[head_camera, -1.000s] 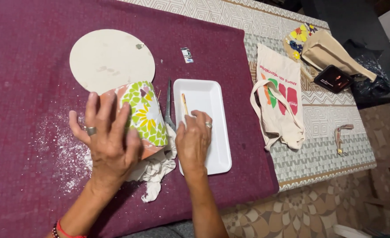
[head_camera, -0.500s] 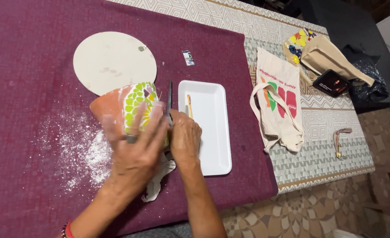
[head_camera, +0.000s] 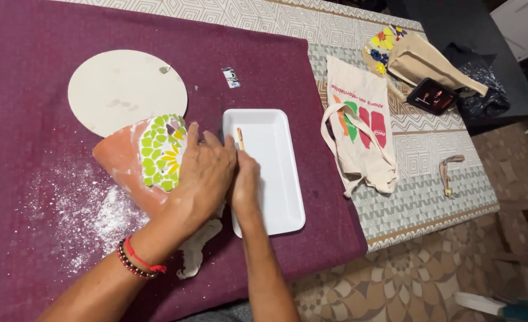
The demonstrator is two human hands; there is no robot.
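My left hand lies palm-down over the terracotta pot, which rests on its side on the counter; my fingers spread flat across its mosaic of green and yellow tiles, so this grip presses rather than closes. My right hand sits tight against the left one, its grip pinched around a thin wooden stick whose tip points away from me over the white tray. The tray lies just right of my grip, the pot's open end just left of it. Beyond the pot, touching its rim, is a pale round disc. White powder dusts the purple cloth on the left, and a crumpled white rag pokes out beneath my left wrist.
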